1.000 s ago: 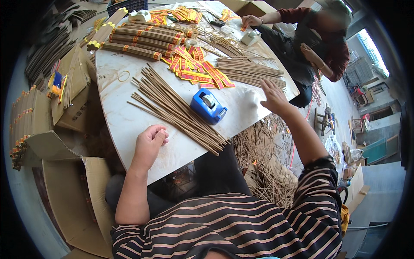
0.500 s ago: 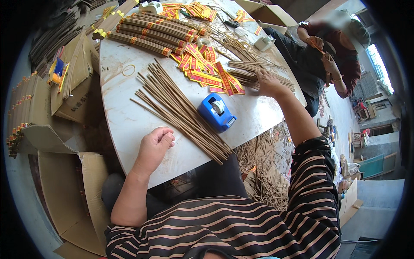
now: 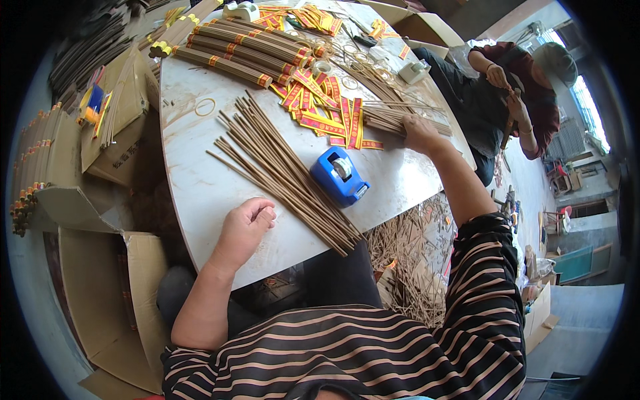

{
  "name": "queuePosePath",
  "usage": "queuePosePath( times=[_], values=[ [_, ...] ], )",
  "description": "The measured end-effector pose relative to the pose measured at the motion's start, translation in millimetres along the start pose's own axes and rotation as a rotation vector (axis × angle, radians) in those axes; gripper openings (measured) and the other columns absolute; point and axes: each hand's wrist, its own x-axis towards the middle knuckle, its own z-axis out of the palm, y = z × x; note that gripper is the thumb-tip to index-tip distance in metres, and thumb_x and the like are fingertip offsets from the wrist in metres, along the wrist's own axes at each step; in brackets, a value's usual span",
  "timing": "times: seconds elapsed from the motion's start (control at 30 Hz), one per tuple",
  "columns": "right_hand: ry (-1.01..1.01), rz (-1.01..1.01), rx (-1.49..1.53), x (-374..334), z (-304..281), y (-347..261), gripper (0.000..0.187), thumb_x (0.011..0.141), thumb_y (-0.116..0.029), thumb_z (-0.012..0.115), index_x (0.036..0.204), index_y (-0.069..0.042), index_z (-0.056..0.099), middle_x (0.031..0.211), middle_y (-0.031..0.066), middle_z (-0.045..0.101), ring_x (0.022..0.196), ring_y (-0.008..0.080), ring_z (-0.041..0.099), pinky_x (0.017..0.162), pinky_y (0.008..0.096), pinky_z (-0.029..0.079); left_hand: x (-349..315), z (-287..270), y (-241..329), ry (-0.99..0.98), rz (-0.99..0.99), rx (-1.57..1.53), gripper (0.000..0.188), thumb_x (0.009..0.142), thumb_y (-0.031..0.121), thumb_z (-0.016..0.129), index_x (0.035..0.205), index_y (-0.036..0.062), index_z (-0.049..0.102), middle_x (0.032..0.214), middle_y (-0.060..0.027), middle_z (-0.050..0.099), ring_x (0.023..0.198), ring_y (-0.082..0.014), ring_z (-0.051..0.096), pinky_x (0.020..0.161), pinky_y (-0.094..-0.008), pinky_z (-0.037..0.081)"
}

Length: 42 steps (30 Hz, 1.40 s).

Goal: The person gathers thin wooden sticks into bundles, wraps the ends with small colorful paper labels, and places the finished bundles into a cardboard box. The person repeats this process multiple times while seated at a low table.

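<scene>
My right hand [image 3: 423,135] reaches to the right side of the table and closes its fingers on a small bunch of thin brown incense sticks [image 3: 385,119]. Loosely curled, my left hand [image 3: 243,230] rests near the front left edge, with nothing visible in it. Between the hands, a larger loose bunch of incense sticks [image 3: 287,177] lies slanted, its near ends at the table's edge. A blue tape dispenser [image 3: 338,177] stands just right of that bunch. Red and yellow paper labels [image 3: 320,107] are strewn beyond it.
Banded incense bundles [image 3: 243,50] are stacked at the back left of the white table [image 3: 200,173]. Rubber bands [image 3: 205,107] and a pale tape dispenser [image 3: 414,71] lie about. Cardboard boxes [image 3: 147,287] stand at left. At far right sits another person [image 3: 513,87], hands raised.
My right hand has shifted slightly, its fingers now curled in on the sticks. One label near it stands at a different angle. My left hand stays nearly in place.
</scene>
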Motion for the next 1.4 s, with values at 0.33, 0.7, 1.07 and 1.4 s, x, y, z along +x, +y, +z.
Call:
queuePosePath(
  times=[0.33,0.7,1.07,1.4],
  values=[
    [0.119,0.021,0.022,-9,10,3,0.021,0.075,-0.009,0.053,0.094,-0.002,0.056,0.102,0.0201,0.058,0.099,0.0354,0.056,0.084,0.042,0.045,1,1,-3,-0.004,0.025,0.029,0.022,0.087,0.012,0.053,0.101,-0.0048,0.058,0.081,-0.0061,0.062,0.072,-0.0105,0.058,0.067,-0.0232,0.047],
    [0.148,-0.002,0.076,-10,20,12,0.021,0.075,-0.012,0.055,0.094,-0.004,0.055,0.101,0.0182,0.058,0.097,0.0349,0.056,0.084,0.0416,0.044,1,1,-5,-0.031,0.046,0.107,0.022,0.089,0.013,0.052,0.102,-0.004,0.057,0.083,-0.0057,0.061,0.072,-0.0091,0.057,0.066,-0.0214,0.047],
    [0.174,0.033,0.164,-24,-9,28,0.026,0.08,-0.016,0.053,0.105,-0.011,0.052,0.091,0.0177,0.063,0.087,0.0354,0.06,0.075,0.0437,0.046,1,1,-8,0.006,0.082,0.121,0.023,0.087,0.015,0.053,0.099,-0.0041,0.059,0.078,-0.008,0.062,0.07,-0.0115,0.059,0.066,-0.0247,0.047],
    [0.319,0.037,0.149,-41,-51,46,0.023,0.081,-0.021,0.057,0.099,-0.007,0.051,0.085,0.0218,0.061,0.08,0.0388,0.06,0.067,0.045,0.047,0,-1,-7,0.007,0.098,0.09,0.023,0.086,0.015,0.053,0.097,-0.004,0.06,0.076,-0.0078,0.062,0.067,-0.012,0.059,0.064,-0.0259,0.047]
  ],
)
